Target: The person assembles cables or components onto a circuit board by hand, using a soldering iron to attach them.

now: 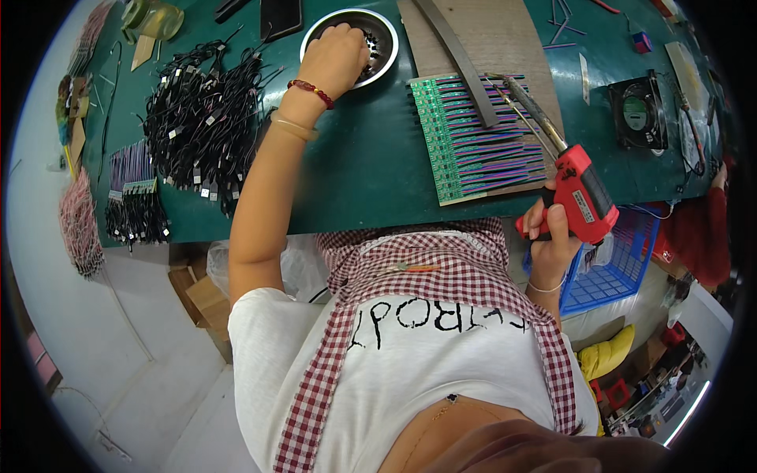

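The left hand point(337, 57) reaches into the round metal bowl point(352, 46) at the far edge of the green desk point(363, 165), fingers curled together on its contents; what they pinch cannot be told. The right hand point(552, 229) is clamped on the grip of a red soldering gun point(579, 193), just right of the green circuit-board panel point(473, 138). Left of the bowl lie bundled black cables point(205, 118). A blue basket point(615, 264) sits below the gun.
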Tool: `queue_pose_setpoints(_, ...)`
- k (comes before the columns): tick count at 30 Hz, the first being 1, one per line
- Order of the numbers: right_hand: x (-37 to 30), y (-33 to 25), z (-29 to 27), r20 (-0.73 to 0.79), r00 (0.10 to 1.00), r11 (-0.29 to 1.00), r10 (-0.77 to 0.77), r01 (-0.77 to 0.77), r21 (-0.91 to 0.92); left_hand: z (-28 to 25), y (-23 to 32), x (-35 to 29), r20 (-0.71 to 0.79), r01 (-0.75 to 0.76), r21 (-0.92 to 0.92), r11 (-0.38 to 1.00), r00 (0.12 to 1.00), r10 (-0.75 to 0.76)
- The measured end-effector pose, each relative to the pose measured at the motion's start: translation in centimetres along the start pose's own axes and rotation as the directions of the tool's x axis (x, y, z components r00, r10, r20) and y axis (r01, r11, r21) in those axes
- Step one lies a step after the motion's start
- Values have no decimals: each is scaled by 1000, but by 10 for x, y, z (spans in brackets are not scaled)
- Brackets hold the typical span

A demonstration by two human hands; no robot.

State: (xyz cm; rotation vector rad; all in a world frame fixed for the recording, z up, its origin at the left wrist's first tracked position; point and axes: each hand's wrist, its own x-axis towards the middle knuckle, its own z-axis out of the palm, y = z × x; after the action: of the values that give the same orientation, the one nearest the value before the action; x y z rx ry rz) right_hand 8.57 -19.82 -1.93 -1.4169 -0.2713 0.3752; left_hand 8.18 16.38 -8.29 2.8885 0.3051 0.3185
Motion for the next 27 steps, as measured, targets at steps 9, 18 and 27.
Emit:
queue_pose_setpoints(9, 7, -1, 9, 21, 1000, 999, -23, 22, 43, -9, 4, 1, 110, 5, -64, 998, 994, 2)
queue_pose_setpoints(18, 5, -3, 5, -1, 1000, 999, -24, 24, 31, -22, -5, -4, -64, 102, -270, 958, 990, -124)
queue_pose_setpoints(27, 11, -7, 29, 80, 992, 955, 98, -116, 273, -56, 108, -76, 166, 227, -906, 356, 967, -193)
